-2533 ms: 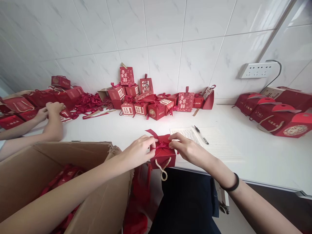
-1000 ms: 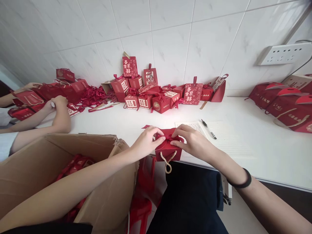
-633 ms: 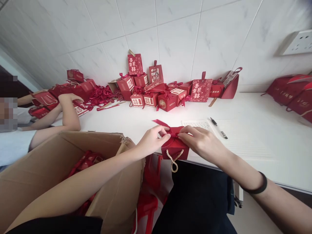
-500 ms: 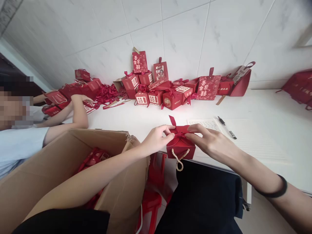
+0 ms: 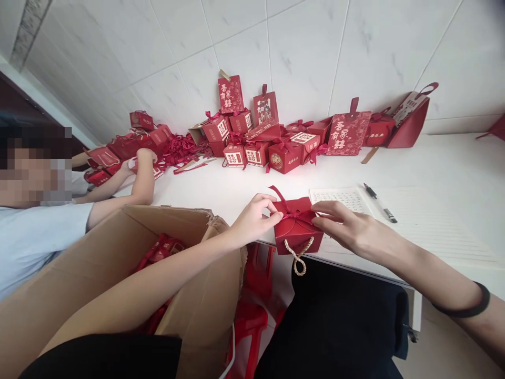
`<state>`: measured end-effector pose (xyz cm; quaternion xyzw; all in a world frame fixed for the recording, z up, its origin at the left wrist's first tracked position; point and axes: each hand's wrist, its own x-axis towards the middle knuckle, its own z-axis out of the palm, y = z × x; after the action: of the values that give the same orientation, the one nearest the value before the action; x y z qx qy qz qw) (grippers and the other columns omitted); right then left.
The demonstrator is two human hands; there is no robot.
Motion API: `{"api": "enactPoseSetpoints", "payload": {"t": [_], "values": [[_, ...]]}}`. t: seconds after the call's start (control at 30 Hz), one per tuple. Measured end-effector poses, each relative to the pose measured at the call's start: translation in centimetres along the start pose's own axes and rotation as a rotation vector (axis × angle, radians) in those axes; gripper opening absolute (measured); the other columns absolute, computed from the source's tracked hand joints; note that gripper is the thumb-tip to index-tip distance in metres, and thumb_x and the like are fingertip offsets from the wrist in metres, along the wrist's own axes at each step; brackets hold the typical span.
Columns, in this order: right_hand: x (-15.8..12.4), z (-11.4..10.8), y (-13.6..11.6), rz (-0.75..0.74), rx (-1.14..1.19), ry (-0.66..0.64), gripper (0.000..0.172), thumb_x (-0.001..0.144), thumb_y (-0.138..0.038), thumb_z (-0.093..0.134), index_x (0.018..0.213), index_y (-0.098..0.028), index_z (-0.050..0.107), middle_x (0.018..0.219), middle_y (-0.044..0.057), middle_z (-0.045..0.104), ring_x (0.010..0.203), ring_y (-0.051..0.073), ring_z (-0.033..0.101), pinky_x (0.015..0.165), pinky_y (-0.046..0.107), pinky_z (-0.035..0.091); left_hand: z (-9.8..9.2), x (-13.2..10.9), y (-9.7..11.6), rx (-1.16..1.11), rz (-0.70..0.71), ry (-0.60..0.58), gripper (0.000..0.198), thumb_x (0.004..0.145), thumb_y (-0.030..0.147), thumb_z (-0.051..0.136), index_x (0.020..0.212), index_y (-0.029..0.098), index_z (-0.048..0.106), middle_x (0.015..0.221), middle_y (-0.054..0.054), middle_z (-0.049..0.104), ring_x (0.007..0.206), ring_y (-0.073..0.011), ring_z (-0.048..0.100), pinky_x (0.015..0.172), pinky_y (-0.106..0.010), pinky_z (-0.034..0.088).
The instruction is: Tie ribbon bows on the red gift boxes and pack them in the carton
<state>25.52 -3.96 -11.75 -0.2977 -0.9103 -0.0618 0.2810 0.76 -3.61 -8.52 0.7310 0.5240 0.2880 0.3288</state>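
A red gift box (image 5: 296,238) with a twisted gold cord handle (image 5: 299,261) sits at the table's front edge. Across its top runs a dark red ribbon (image 5: 292,215), knotted in the middle, with one tail sticking up at the left. My left hand (image 5: 258,217) pinches the ribbon at the box's left side. At the right side, my right hand (image 5: 347,223) has its thumb and fingers closed on the other end of the ribbon. The fingertips partly hide the ribbon ends.
Several red gift boxes (image 5: 286,156) stand against the tiled wall. A loose ribbon pile (image 5: 185,151) lies left of them. An open cardboard box (image 5: 205,295) holds red packages. An open notebook (image 5: 426,221) and a pen (image 5: 379,202) lie right. A co-worker (image 5: 118,189) handles boxes at left.
My hands have drawn slightly apart, pulling the ribbon outward over the box. The view has shifted a little left. The co-worker's arm has bent upward near the boxes.
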Motion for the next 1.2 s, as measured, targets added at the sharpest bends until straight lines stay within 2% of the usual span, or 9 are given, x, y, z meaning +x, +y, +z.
{"api": "enactPoseSetpoints", "payload": {"t": [0.13,0.4,0.57,0.7,0.8,0.87,1.03,1.13,1.2], "values": [[0.0,-0.9,-0.4,-0.107,-0.108,-0.077,0.041,0.09,-0.005,0.027,0.115,-0.02,0.055,0.121,0.016,0.051,0.075,0.02,0.065,0.054,0.029,0.055,-0.1,0.2,-0.4,0.026,0.092,-0.034,0.018,0.08,0.031,0.055,0.068,0.019,0.048,0.118,-0.009,0.049,0.12,-0.0212,0.047,0.093,-0.035,0.047],[-0.3,-1.5,-1.9,-0.175,-0.209,-0.025,0.031,0.093,-0.006,0.03,0.101,-0.017,0.058,0.111,0.014,0.056,0.08,0.02,0.063,0.046,0.025,0.048,-0.3,1.1,-0.6,-0.028,0.094,-0.1,0.015,0.08,0.031,0.057,0.076,0.019,0.051,0.119,-0.008,0.05,0.115,-0.0188,0.052,0.092,-0.033,0.048],[0.7,-1.5,-4.8,0.058,-0.023,0.047,0.025,0.096,-0.016,0.036,0.091,-0.016,0.061,0.101,0.012,0.06,0.079,0.021,0.062,0.052,0.028,0.052,-0.4,3.8,-0.7,-0.032,0.056,-0.149,0.016,0.079,0.029,0.061,0.089,0.018,0.056,0.096,-0.002,0.063,0.085,-0.014,0.062,0.083,-0.033,0.051],[2.3,-0.2,-5.8,0.286,0.348,0.166,0.022,0.094,-0.017,0.043,0.084,-0.018,0.063,0.091,0.008,0.064,0.074,0.018,0.064,0.066,0.03,0.057,-0.1,6.7,0.9,0.066,0.188,-0.295,0.009,0.078,0.013,0.058,0.085,0.017,0.061,0.093,-0.003,0.068,0.091,-0.0145,0.063,0.086,-0.031,0.049],[2.9,0.9,-5.8,0.359,0.457,0.208,0.014,0.089,-0.015,0.051,0.086,-0.017,0.065,0.096,0.008,0.064,0.082,0.02,0.065,0.071,0.032,0.059,0.6,8.1,2.1,0.134,0.256,-0.381,0.015,0.079,0.007,0.052,0.087,0.015,0.063,0.096,-0.004,0.069,0.093,-0.0144,0.064,0.086,-0.03,0.049],[2.8,1.2,-6.1,0.365,0.468,0.206,0.012,0.087,-0.015,0.056,0.096,-0.016,0.064,0.104,0.01,0.061,0.087,0.021,0.065,0.072,0.033,0.06,1.2,8.3,2.5,0.192,0.282,-0.318,0.017,0.08,0.009,0.052,0.093,0.015,0.061,0.103,-0.006,0.068,0.099,-0.0158,0.063,0.09,-0.031,0.048],[2.1,0.7,-7.5,0.28,0.187,0.088,0.041,0.08,-0.011,0.063,0.12,-0.011,0.053,0.121,0.019,0.048,0.105,0.031,0.056,0.083,0.045,0.057,0.9,6.5,3.1,0.243,0.235,-0.058,0.025,0.086,0.026,0.05,0.109,0.017,0.054,0.122,-0.008,0.06,0.115,-0.02,0.055,0.097,-0.036,0.044],[2.2,0.4,-7.9,0.263,-0.062,0.014,0.048,0.078,-0.001,0.057,0.125,-0.011,0.049,0.12,0.021,0.049,0.104,0.033,0.055,0.079,0.046,0.057,0.2,4.5,3.8,0.219,0.141,-0.081,0.026,0.086,0.035,0.048,0.105,0.018,0.055,0.118,-0.008,0.061,0.112,-0.0211,0.057,0.093,-0.035,0.047],[2.3,0.4,-7.8,0.268,-0.155,-0.023,0.043,0.078,0.002,0.052,0.118,-0.011,0.054,0.111,0.018,0.055,0.096,0.031,0.057,0.07,0.042,0.059,0.0,3.4,4.0,0.261,0.11,-0.115,0.025,0.084,0.035,0.05,0.102,0.018,0.056,0.114,-0.007,0.062,0.108,-0.0219,0.059,0.091,-0.035,0.048]]}}
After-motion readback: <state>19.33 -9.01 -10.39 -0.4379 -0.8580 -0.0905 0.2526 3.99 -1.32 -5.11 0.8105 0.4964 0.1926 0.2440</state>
